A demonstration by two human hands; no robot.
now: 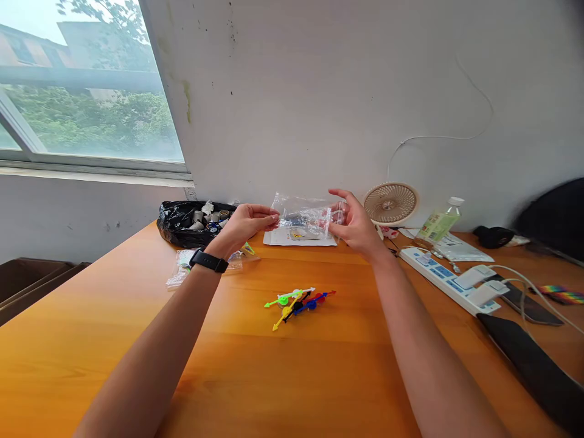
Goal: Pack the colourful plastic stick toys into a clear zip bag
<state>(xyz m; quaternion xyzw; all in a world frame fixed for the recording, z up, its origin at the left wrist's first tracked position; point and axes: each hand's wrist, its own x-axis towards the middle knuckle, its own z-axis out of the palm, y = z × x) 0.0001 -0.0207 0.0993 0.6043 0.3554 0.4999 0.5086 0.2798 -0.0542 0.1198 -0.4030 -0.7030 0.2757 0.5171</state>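
two hands share one clear plastic bag (296, 210) in the head view: the left hand (244, 226) pinches its left edge between thumb and fingers, and the right hand (356, 230) grips its right side, index finger stretched out above. the bag is held up over the far part of the desk (219, 377), its long axis running side to side from one grip to the other. a pile of coloured spinner arrows (298, 305) lies on the desk, on the near side of the bag and lower, roughly in line with its middle. neither hand is clearly nearer to the pile; most of the arrows slant from near left to far right. whether the bag contains anything is hard to tell, as white paper (272, 239) lies behind it.
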